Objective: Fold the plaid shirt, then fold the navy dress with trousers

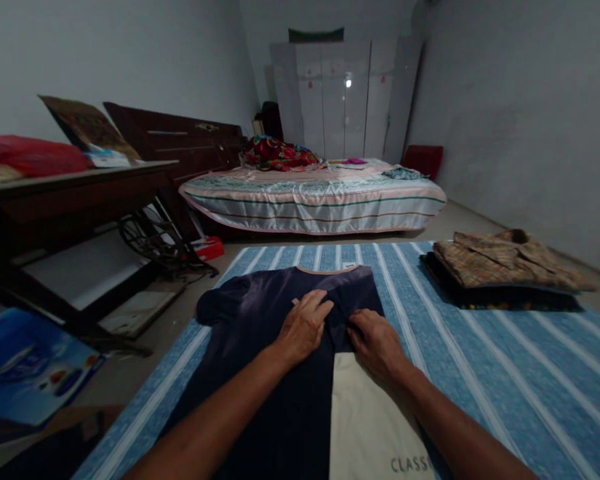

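A dark navy T-shirt [260, 373] with a cream panel [365, 420] lies spread on a blue striped mat [505, 373], collar away from me. My left hand [304, 328] lies flat on the shirt's upper middle, fingers stretched out. My right hand [377, 343] rests palm down beside it, at the folded right edge where the navy cloth meets the cream panel; its fingers are bent onto the fabric and whether they pinch it is unclear. The left sleeve [220, 303] sticks out to the side.
A stack of folded clothes with a brown checked shirt on top [505, 263] sits on the mat's far right. A bed [315, 193] stands behind, wardrobe [345, 97] beyond. A treadle sewing table [80, 200] stands left, with a blue printed bag [25, 363] on the floor.
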